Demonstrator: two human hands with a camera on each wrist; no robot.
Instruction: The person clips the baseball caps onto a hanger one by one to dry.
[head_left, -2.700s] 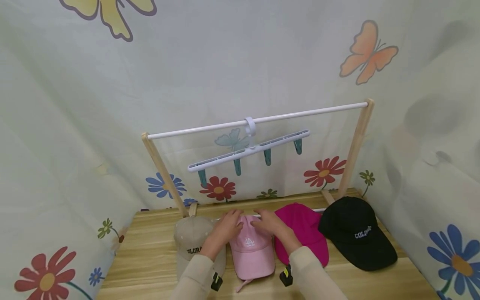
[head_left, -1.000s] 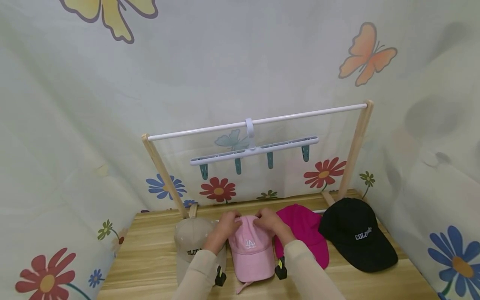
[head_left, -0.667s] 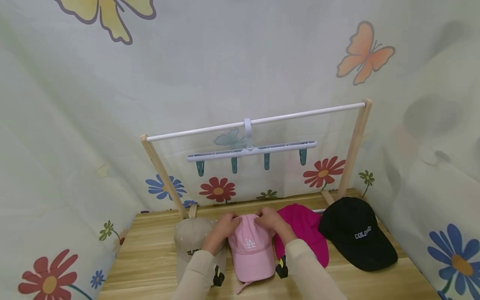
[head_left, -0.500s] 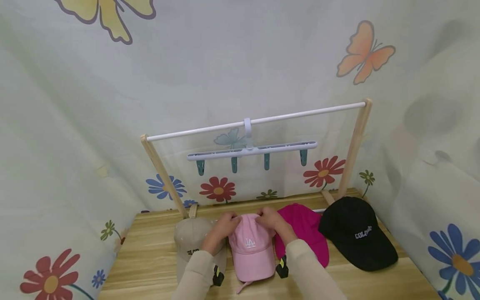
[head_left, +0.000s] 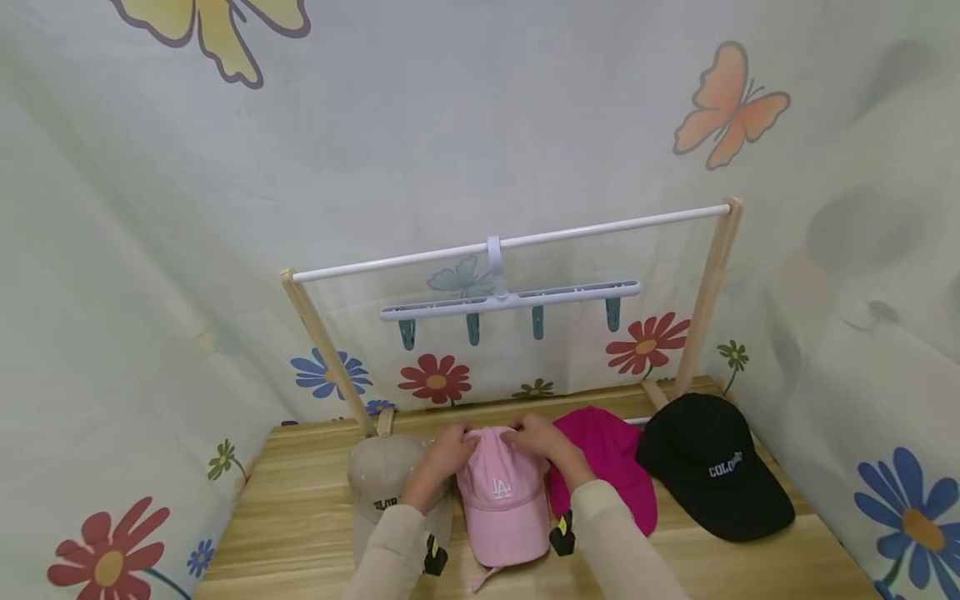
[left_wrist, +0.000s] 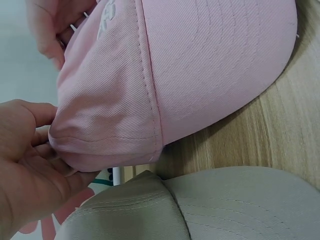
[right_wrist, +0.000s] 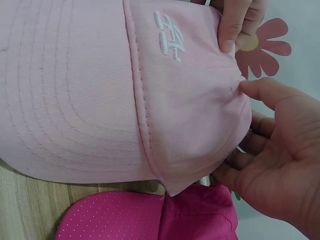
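Observation:
A light pink baseball cap [head_left: 501, 500] with white "LA" lettering lies on the wooden table, its brim toward me. My left hand [head_left: 448, 454] pinches the left side of its crown. On the other side, my right hand [head_left: 538, 440] grips the crown too. Both wrist views show each thumb on the cap's front cloth, with the other fingers behind and partly hidden. A beige cap [head_left: 386, 467] sits under and beside my left forearm. Close to my right hand is a magenta cap [head_left: 603, 458].
A black cap [head_left: 708, 467] lies at the right. Behind the caps stands a rack with a white rail [head_left: 615, 227] and wooden posts. From it hangs a white hanger [head_left: 517, 298] with several green clips [head_left: 537, 322]. Printed cloth walls surround the table [head_left: 277, 500].
My hands have closed in on the pink cap's crown, thumbs now on its front. The hanger has swung from slanted to nearly level. The other caps stay put.

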